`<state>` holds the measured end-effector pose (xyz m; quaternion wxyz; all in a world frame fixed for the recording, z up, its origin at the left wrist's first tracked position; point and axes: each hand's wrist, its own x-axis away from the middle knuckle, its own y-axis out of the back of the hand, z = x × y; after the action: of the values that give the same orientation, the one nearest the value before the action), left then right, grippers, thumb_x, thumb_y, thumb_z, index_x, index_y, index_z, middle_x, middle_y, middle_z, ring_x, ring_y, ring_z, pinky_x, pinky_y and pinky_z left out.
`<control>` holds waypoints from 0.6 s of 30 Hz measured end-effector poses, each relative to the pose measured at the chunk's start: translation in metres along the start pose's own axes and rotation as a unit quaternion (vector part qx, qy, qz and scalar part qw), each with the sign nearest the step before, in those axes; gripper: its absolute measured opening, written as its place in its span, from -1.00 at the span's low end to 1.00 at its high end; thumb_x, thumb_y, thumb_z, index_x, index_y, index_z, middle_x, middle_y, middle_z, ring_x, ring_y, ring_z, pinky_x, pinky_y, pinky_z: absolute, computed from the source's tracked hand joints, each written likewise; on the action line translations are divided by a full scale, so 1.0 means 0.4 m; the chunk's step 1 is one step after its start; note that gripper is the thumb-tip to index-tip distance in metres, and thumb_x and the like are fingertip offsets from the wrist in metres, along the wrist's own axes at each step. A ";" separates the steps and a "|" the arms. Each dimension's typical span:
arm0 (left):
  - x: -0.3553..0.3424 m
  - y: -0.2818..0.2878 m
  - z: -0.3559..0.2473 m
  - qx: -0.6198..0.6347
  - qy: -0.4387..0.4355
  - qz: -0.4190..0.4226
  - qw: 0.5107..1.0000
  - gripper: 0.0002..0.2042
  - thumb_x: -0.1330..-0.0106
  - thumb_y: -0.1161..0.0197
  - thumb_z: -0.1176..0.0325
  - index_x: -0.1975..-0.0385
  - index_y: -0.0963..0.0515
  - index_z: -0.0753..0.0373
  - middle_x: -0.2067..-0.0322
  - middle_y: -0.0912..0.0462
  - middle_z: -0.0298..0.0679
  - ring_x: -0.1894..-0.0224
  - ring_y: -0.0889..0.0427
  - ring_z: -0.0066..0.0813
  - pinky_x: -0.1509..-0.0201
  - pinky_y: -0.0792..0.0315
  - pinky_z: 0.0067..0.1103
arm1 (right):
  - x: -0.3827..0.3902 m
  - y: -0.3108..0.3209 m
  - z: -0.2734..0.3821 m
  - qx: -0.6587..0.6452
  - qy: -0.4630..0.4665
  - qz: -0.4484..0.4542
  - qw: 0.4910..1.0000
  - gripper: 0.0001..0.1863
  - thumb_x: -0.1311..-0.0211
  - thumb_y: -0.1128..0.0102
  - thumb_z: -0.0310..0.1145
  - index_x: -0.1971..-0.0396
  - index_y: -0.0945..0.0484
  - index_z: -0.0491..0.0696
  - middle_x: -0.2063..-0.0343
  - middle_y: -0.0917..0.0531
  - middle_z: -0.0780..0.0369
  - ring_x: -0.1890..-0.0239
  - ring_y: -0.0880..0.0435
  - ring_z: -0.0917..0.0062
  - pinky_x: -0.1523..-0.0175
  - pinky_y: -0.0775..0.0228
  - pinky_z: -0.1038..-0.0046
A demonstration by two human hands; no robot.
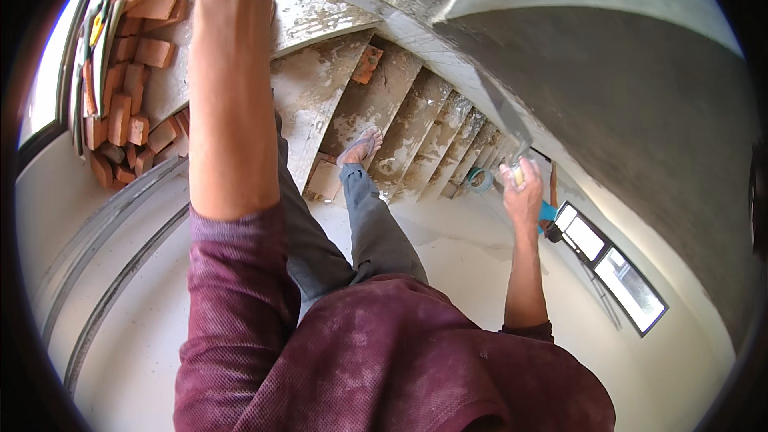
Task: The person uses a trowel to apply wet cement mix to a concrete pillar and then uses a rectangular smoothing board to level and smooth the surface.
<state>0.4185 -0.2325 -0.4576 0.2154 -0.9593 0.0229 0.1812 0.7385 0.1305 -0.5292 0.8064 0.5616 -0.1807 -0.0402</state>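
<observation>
My left forearm rises through the upper left of the view, and its hand is cut off by the top edge. My right hand (524,184), right of centre, is closed round the pale yellowish handle (518,176) of what looks like a grey, blurred hand tool. My sandalled foot (360,148) is on the dusty, plaster-spotted stair steps (420,120) below me. A loose brick (368,62) lies on an upper step.
Stacked red bricks (152,52) and long strips stand on the landing at left, beside curved grey rails (120,224). A grey plastered wall (624,96) curves along the right, above windows (628,280). A teal bucket (480,180) sits lower down the stairwell.
</observation>
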 end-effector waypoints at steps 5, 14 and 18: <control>0.136 0.165 0.109 0.112 0.169 -0.167 0.965 -0.67 -0.48 -0.05 0.24 -0.16 -0.42 0.19 -0.05 -0.56 -0.28 -0.08 -0.49 -0.42 -0.21 -0.36 -0.25 | 0.000 -0.121 -0.031 0.066 0.016 0.093 0.993 -0.52 -0.19 -0.27 -0.16 0.09 -0.52 -0.28 0.13 -0.57 -0.16 0.08 -0.56 -0.03 0.03 -0.39 0.12; 0.052 0.294 0.070 0.074 0.090 -0.194 0.974 -0.68 -0.49 -0.03 0.17 -0.09 -0.46 0.21 0.03 -0.57 -0.25 -0.03 -0.47 -0.42 -0.20 -0.34 -0.35 | -0.050 -0.160 0.128 0.100 0.022 0.145 0.984 -0.61 -0.21 -0.24 -0.18 0.12 -0.44 -0.14 0.23 -0.57 -0.04 0.16 -0.56 -0.03 0.11 -0.39 0.06; 0.000 0.248 0.110 0.070 0.146 -0.187 0.969 -0.70 -0.50 0.00 0.22 -0.10 -0.44 0.23 -0.01 -0.55 -0.23 -0.06 -0.46 -0.38 -0.23 -0.34 -0.33 | -0.165 -0.152 0.077 0.134 0.119 0.011 0.984 -0.69 -0.13 -0.27 -0.33 0.16 -0.46 -0.10 0.26 -0.52 0.04 0.18 -0.55 0.03 0.13 -0.39 0.09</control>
<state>0.3915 -0.3040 -0.5349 0.3069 -0.9450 -0.1132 -0.0060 0.6751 0.0983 -0.5920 0.7399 0.6634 -0.0939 0.0605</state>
